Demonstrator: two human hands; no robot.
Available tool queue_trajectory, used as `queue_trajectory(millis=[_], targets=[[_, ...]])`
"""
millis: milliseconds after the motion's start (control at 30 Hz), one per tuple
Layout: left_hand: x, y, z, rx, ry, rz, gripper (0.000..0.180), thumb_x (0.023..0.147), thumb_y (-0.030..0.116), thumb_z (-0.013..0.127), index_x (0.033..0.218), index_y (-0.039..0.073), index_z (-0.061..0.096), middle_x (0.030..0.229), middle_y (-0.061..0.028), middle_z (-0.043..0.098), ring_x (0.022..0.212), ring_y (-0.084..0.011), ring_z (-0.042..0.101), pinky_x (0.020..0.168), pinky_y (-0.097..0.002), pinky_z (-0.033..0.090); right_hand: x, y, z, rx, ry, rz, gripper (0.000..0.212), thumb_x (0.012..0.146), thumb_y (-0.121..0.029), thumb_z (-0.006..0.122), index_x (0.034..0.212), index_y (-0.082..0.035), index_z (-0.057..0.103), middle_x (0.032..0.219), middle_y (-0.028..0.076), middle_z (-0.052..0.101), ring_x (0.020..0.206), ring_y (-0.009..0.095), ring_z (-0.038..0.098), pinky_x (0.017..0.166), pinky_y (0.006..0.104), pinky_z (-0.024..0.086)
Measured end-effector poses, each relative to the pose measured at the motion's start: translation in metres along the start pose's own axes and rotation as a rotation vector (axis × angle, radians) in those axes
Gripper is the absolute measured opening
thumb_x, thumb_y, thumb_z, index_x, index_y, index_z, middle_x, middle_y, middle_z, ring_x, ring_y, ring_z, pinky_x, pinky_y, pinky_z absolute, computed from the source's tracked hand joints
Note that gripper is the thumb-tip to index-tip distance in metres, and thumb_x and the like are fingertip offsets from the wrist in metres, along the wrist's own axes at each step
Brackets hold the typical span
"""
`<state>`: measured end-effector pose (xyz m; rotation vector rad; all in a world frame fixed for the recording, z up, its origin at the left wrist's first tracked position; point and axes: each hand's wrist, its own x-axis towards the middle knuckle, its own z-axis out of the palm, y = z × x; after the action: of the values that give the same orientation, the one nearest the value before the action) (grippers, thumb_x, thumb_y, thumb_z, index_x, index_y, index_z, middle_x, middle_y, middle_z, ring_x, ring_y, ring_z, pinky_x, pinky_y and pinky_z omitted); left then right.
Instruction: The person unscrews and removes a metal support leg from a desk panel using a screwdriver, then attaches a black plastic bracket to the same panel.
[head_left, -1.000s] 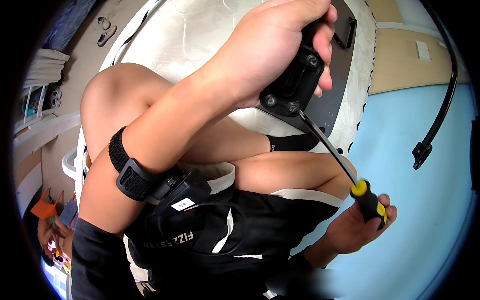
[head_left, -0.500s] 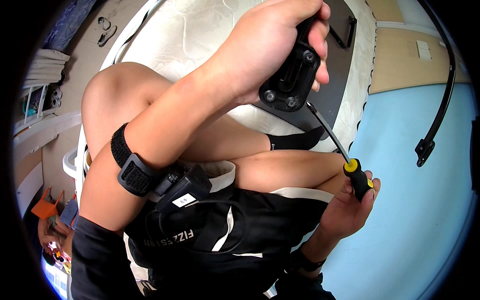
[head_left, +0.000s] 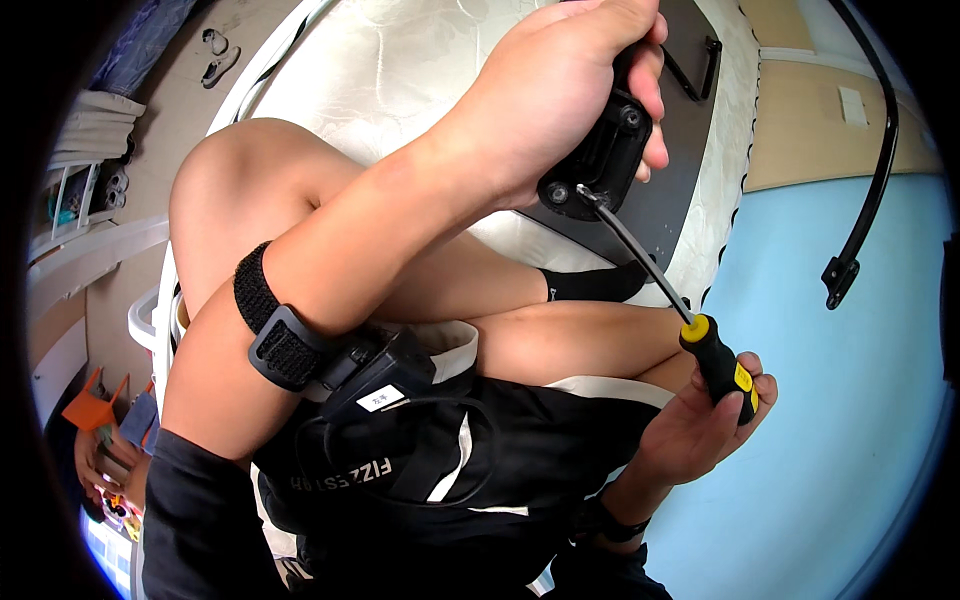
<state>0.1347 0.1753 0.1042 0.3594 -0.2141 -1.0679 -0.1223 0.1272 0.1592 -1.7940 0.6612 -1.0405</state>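
My left hand (head_left: 570, 90), raised at the upper middle, wraps its fingers round a black plastic bracket (head_left: 610, 150) with a recessed middle and screws near its corners. The upper part of the bracket is hidden by the hand. My right hand (head_left: 700, 430) closes on the black-and-yellow handle of a screwdriver (head_left: 715, 355), whose metal shaft slants up and left. Its tip lies at the bracket's lower end, beside a corner screw; I cannot tell whether it is seated in a screw head.
Under the hands, a dark grey board (head_left: 655, 215) with a black metal leg (head_left: 708, 75) lies on a cream mattress (head_left: 370, 60). A curved black tube (head_left: 885, 150) stands out at the right. Shoes (head_left: 220, 68) lie on the floor at the far left. My crossed legs fill the middle.
The screwdriver tip has moved up and left, from just off the bracket's edge onto its lower end. The bracket and my left hand have shifted slightly right.
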Motion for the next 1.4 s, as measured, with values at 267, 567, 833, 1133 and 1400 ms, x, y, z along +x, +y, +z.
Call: queue_trajectory(millis=[267,567,833,1133,1400], targets=[[0.001,0.004,0.003,0.031,-0.004,0.017,0.035,0.098,0.041,0.036,0.090,0.008,0.046,0.060,-0.0022,0.051,0.046,-0.0162,0.054,0.044,-0.0261,0.048,0.005,0.001,-0.001,0.118,-0.134,0.054,0.028,0.093,-0.017,0.048,0.114,-0.002,0.038,0.110,0.013,0.043,0.099,0.021,0.053,0.083,0.0285,0.047],[0.001,0.009,0.005,0.062,-0.002,0.011,0.036,0.098,0.042,0.035,0.090,0.008,0.045,0.060,-0.0021,0.050,0.046,-0.0153,0.054,0.045,-0.0255,0.048,0.005,0.004,-0.003,0.150,-0.123,0.033,0.028,0.092,-0.017,0.048,0.114,-0.002,0.039,0.110,0.012,0.043,0.097,0.019,0.051,0.079,0.0268,0.046],[-0.001,0.011,0.005,0.050,0.049,-0.001,0.037,0.098,0.043,0.036,0.089,0.008,0.046,0.060,-0.0019,0.050,0.047,-0.0152,0.054,0.045,-0.0256,0.048,0.003,0.003,0.001,0.123,-0.113,0.067,0.029,0.092,-0.017,0.049,0.114,-0.002,0.039,0.110,0.012,0.044,0.099,0.021,0.052,0.083,0.0278,0.047],[0.001,0.010,0.002,0.021,0.039,-0.016,0.037,0.097,0.043,0.036,0.090,0.008,0.045,0.060,-0.0023,0.050,0.046,-0.0158,0.054,0.045,-0.0265,0.048,0.003,0.007,0.009,-0.009,-0.066,-0.006,0.028,0.094,-0.020,0.048,0.114,-0.002,0.039,0.114,0.014,0.045,0.102,0.023,0.053,0.087,0.0304,0.047],[0.001,-0.004,-0.002,-0.006,0.021,0.031,0.036,0.097,0.043,0.036,0.090,0.009,0.045,0.061,-0.0023,0.050,0.047,-0.0171,0.054,0.045,-0.0276,0.048,-0.006,0.025,0.004,-0.034,-0.011,-0.032,0.027,0.096,-0.022,0.044,0.112,0.000,0.040,0.112,0.016,0.047,0.101,0.024,0.055,0.087,0.0323,0.048]])
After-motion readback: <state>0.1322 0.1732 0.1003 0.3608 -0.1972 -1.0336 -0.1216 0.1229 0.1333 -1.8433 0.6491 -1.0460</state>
